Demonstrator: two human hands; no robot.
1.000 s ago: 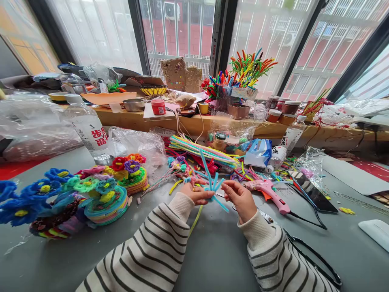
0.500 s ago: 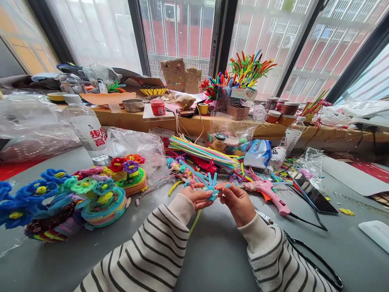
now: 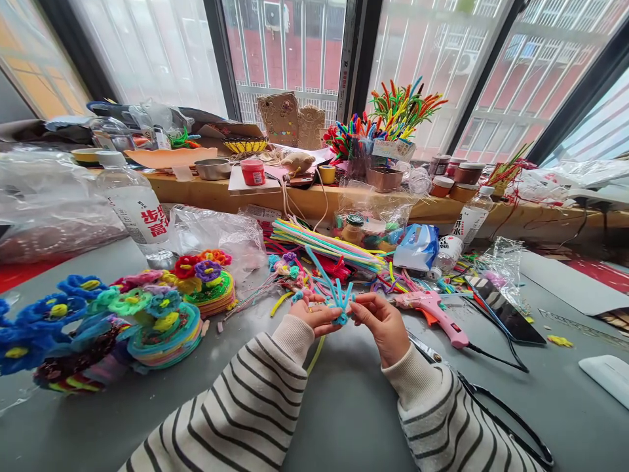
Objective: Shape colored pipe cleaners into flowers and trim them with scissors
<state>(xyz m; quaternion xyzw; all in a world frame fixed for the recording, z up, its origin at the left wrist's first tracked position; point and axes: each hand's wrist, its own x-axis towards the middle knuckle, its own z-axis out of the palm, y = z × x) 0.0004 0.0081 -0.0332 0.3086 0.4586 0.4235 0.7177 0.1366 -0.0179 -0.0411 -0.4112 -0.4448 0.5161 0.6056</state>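
Note:
Light blue pipe cleaners (image 3: 339, 298), several strands fanning upward from a small twisted base, are held between my two hands above the table. My left hand (image 3: 315, 316) grips the base from the left, thumb on top and fingers under it. My right hand (image 3: 379, 322) pinches the piece from the right with thumb and forefinger. Behind them lies a bundle of long pastel pipe cleaners (image 3: 327, 244). A pink glue gun (image 3: 437, 314) rests to the right of my right hand, and scissors (image 3: 426, 349) lie partly hidden beside my right wrist.
Pipe-cleaner flowers (image 3: 59, 308) on round coiled bases (image 3: 167, 337) stand at the left. A water bottle (image 3: 135, 213) is behind them. At the right lie a dark phone-like slab (image 3: 508, 311) and a black cable (image 3: 511, 419). A cluttered ledge (image 3: 236, 193) runs below the windows.
My right hand has moved slightly left, closer to the light blue piece. One long strand now rises further up to the left from it.

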